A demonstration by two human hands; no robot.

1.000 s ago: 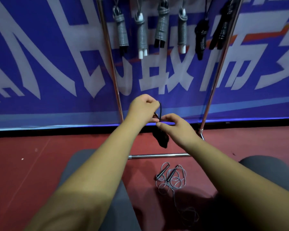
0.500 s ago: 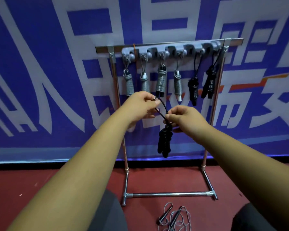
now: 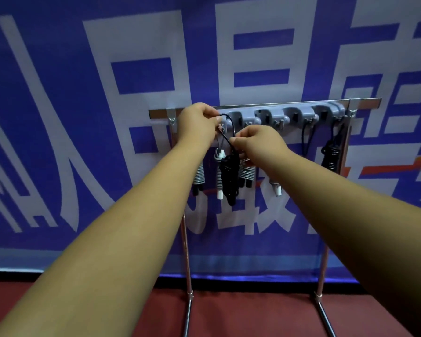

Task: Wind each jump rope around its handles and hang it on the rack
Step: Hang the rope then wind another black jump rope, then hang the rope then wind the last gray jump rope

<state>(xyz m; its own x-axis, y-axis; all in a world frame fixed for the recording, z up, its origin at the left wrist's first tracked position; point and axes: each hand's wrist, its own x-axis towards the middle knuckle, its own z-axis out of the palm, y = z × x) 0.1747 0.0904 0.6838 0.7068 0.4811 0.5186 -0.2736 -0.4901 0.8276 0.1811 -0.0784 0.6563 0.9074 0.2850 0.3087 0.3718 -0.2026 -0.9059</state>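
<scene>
Against the blue banner (image 3: pixel 83 166) stands the metal rack (image 3: pixel 365 102). Our left hand (image 3: pixel 199 122) and right hand (image 3: pixel 260 142) both pinch the cord loop of the wound black jump rope (image 3: pixel 230 176), which we hold up by the rack's left-end hooks.

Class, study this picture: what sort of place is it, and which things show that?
Probably a sports hall or gym: a metal rack hung with wound jump ropes, a red floor like a court's, and a big blue printed banner behind.
</scene>
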